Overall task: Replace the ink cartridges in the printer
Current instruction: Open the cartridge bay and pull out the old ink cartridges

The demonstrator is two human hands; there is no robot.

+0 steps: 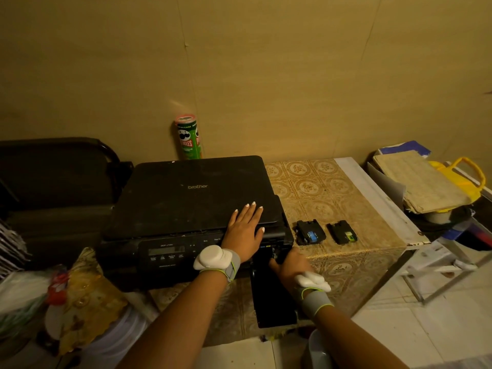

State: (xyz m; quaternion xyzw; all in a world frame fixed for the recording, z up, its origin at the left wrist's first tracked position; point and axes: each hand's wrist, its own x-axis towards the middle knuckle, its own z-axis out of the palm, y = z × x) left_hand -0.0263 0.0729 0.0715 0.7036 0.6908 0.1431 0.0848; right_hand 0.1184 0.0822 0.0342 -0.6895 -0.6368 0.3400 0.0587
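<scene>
A black Brother printer (186, 203) sits on a table with a patterned cloth (327, 198). My left hand (245, 230) lies flat on the printer's lid near its right front corner, fingers spread. My right hand (288, 263) reaches into the cartridge bay (274, 253) at the printer's front right, fingers curled around something dark inside; what it grips is hidden. The bay's black cover (274, 302) hangs open below. Two black ink cartridges lie on the cloth right of the printer: one with a blue label (308, 233), one with a yellow label (343, 233).
A green Pringles can (189, 138) stands behind the printer against the wall. A dark chair (53, 177) is at the left. Bags and clutter (80, 296) sit at lower left. Papers and a yellow bag (426, 182) lie at the right.
</scene>
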